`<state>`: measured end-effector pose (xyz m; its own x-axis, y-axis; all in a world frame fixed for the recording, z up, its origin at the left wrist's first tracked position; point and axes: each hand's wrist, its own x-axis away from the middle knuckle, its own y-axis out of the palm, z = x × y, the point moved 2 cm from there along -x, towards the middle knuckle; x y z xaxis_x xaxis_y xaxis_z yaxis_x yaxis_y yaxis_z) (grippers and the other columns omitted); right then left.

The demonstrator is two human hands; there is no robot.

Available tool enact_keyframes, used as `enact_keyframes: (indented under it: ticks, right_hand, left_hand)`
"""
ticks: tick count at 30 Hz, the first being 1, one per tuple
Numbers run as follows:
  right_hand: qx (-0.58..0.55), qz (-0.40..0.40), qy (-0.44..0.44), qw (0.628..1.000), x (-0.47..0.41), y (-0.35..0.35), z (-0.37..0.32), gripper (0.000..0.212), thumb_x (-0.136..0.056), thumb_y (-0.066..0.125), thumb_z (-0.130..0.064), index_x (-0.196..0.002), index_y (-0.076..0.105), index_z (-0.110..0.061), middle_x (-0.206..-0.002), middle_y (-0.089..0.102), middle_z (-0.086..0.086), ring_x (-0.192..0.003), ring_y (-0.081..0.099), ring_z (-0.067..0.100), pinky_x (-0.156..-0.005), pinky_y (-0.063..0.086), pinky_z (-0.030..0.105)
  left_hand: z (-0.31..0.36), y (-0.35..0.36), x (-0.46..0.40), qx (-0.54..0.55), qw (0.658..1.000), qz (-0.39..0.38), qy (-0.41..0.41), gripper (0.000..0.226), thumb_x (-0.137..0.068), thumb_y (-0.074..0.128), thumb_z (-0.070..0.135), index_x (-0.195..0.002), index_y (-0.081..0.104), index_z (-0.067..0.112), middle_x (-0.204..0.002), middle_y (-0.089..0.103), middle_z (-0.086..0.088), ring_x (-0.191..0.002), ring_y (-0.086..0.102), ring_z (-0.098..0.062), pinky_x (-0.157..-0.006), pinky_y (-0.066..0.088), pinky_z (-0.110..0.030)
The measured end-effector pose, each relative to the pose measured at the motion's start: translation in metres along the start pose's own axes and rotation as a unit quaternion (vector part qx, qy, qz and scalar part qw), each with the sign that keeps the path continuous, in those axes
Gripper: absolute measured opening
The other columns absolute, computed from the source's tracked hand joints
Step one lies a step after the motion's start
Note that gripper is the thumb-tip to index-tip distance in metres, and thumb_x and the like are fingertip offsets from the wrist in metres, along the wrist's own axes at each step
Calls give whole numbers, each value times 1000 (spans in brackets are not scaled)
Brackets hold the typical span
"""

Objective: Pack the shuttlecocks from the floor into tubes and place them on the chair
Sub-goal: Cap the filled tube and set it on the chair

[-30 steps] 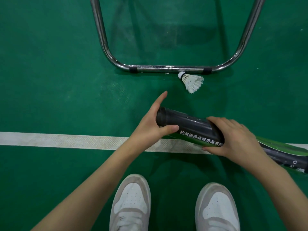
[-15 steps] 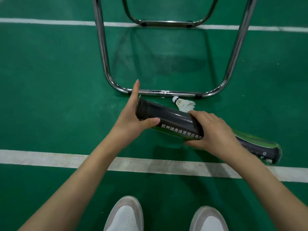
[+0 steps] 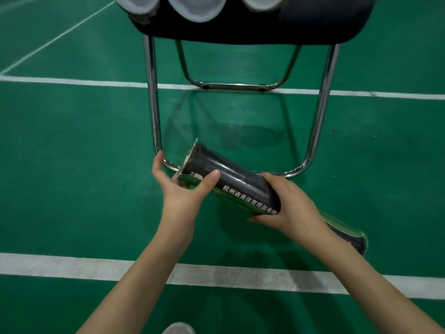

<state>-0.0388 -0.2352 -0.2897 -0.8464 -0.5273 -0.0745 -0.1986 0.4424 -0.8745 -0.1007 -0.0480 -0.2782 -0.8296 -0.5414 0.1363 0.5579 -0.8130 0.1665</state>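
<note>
Green floor (image 3: pixel 72 165) lies open on both sides of the grip, crossed by a white line (image 3: pixel 60 263) nearer the person than the hands and another beyond them. The chair (image 3: pixel 265 27) stands beyond the grip; its dark seat edge is well above the hands, its chrome front bar directly behind them, with bare floor between the legs. Three tube ends (image 3: pixel 195 8) rest on the seat, blurred. The tube (image 3: pixel 240 186) is held off the floor, long axis slanting from up-left, away from the person, down-right toward them. The right hand (image 3: pixel 291 203) wraps its middle. The left hand (image 3: pixel 180 186) pinches the far end, thumb on the wall, fingers beneath. Whether that end is capped, I cannot tell
</note>
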Motion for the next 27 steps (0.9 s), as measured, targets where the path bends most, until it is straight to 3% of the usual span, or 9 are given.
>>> enact_keyframes:
  ticks: [2, 4, 9, 14, 19, 24, 27]
  right_hand:
    - [-12, 12, 0, 1000, -2, -4, -8, 89, -57, 77, -53, -132, 40, -25, -125, 51, -8, -113, 47, 14, -89, 37, 29]
    - [-45, 27, 6, 999, -3, -6, -18, 90, -57, 78, -52, -133, 39, -23, -124, 51, -7, -112, 47, 13, -89, 37, 28]
    - [-167, 38, 25, 985, -3, -5, -45, 92, -58, 80, -48, -134, 33, -24, -124, 49, -12, -113, 48, 10, -94, 41, 31]
    - [-168, 5, -22, 986, -1, -15, -66, 77, -67, 74, -46, -133, 39, -25, -128, 53, -9, -116, 48, 8, -99, 39, 30]
    - [-156, 40, -52, 986, -3, -30, -73, 71, -73, 67, -47, -136, 41, -25, -136, 47, -9, -125, 41, 4, -105, 33, 25]
    - [-214, 67, -40, 974, -6, -37, -78, 58, -76, 69, -37, -128, 48, -23, -128, 53, -12, -116, 46, 0, -98, 33, 16]
    - [-251, 72, -11, 965, -9, -26, -71, 52, -77, 68, -35, -124, 51, -22, -122, 55, -13, -111, 49, 0, -96, 37, 19]
  left_hand:
    - [4, 10, 4, 103, 994, -9, -22, 100, -57, 79, 26, -137, 20, 39, -105, 67, 1, -95, 65, -10, -100, 46, -46]
    - [13, 19, 8, 153, 988, -16, -18, 84, -59, 71, 29, -133, 32, 26, -90, 71, 14, -90, 65, -8, -93, 50, -42]
    - [52, 22, 12, 101, 992, -18, 76, 56, -60, 76, 31, -110, 51, 24, -87, 69, 14, -86, 65, -7, -83, 50, -31]
    - [81, 18, 19, 24, 989, -33, 141, 54, -73, 78, 9, -118, 49, 16, -92, 70, 2, -86, 67, -9, -77, 53, -24]
    - [95, 11, 26, -61, 980, -37, 188, 61, -65, 85, 10, -110, 50, 32, -103, 68, 4, -90, 66, -2, -83, 53, -21]
    - [92, 4, 28, -109, 966, -56, 229, 66, -61, 86, 6, -106, 50, 41, -112, 64, 7, -100, 64, -3, -81, 50, -13]
    - [83, -3, 27, -163, 951, -56, 257, 73, -58, 90, 13, -107, 49, 49, -115, 61, 10, -108, 60, -8, -89, 50, -21]
